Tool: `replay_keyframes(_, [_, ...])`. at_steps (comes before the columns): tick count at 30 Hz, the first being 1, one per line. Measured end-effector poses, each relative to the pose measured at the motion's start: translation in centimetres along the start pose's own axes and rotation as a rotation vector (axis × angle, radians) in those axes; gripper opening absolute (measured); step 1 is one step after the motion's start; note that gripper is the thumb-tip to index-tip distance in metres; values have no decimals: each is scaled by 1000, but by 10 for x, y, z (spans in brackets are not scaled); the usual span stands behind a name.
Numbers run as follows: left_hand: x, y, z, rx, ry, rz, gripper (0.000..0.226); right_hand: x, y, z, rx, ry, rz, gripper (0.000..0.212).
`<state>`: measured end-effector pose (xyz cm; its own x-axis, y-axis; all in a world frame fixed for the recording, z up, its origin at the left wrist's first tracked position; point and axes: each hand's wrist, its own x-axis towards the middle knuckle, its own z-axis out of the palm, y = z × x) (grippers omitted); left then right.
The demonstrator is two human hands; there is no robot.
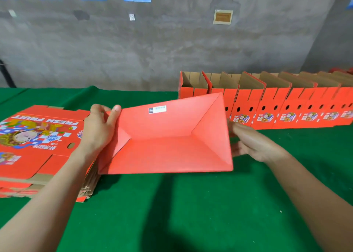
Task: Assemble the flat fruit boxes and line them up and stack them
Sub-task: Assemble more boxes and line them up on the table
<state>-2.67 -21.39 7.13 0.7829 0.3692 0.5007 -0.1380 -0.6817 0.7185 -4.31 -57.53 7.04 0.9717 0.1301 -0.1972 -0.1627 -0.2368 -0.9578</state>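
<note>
A red fruit box hangs above the green table, its folded bottom turned toward me, with a small white label near its top edge. My left hand grips its left end, thumb over the bottom panel. My right hand holds its right end, fingers partly hidden behind the box. A stack of flat red "FRESH FRUIT" boxes lies at the left under my left forearm. A row of several assembled red boxes stands upright, open tops up, along the back right.
The green cloth-covered table spreads toward me below the held box. A grey concrete wall rises right behind the table, with blue posters along its top. The row of boxes runs off the right edge.
</note>
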Motion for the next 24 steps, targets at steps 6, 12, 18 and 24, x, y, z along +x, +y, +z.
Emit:
replay_keyframes(6, [-11, -20, 19, -47, -33, -177, 34, -10, -7, 6, -83, 75, -46, 63])
replay_keyframes(12, [-24, 6, 32, 55, -139, 58, 44, -4, 5, 45, -371, 375, -320, 40])
replay_keyframes(18, [-38, 33, 52, -151, -342, 37, 51, 2, 37, 100, -681, 510, -546, 49])
replay_keyframes(24, [-57, 30, 66, -164, -398, 5, 42, 17, 97, 144, -897, 339, -459, 44])
